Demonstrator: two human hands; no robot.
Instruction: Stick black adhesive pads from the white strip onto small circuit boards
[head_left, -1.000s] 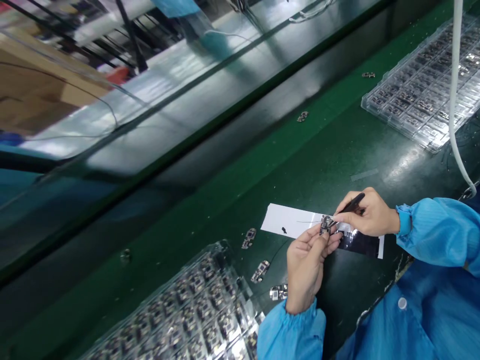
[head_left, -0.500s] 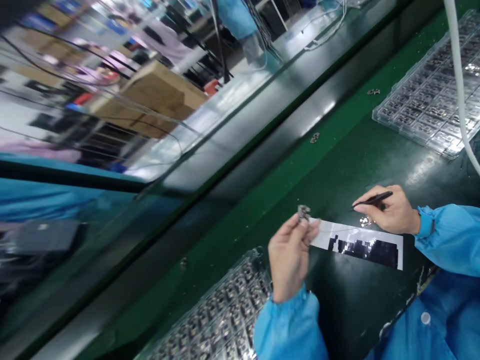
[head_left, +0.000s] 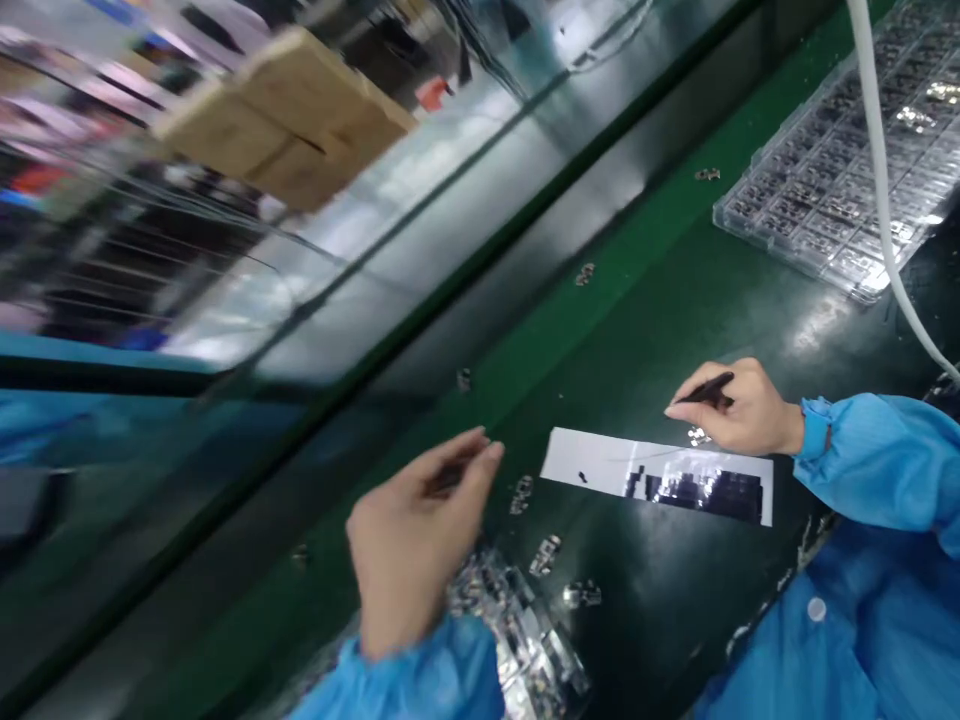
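Observation:
My left hand [head_left: 427, 530], somewhat blurred, hovers above the near tray with thumb and forefinger pinched together; no part shows between them. A small metal part [head_left: 465, 380] lies on the green bench just beyond its fingertips. My right hand [head_left: 742, 405] is closed around slim black tweezers [head_left: 709, 388]. Beneath that hand, partly covered, is another small metal part [head_left: 698, 436]. Between the hands lies a white backing strip [head_left: 600, 455], its right portion covered with shiny black pieces and one tiny black piece apart on the left.
Loose metal parts [head_left: 545, 555] lie near the clear tray [head_left: 525, 640] of parts by my left sleeve. More parts [head_left: 585, 274] sit along the green strip. A large filled tray [head_left: 832, 200] stands at upper right, crossed by a white cable [head_left: 874, 130]. A metal ledge borders the bench.
My left hand has moved left, away from the strip, and the metal part it held is out of its fingers. One more part lies on the green strip. The right hand still grips the tweezers.

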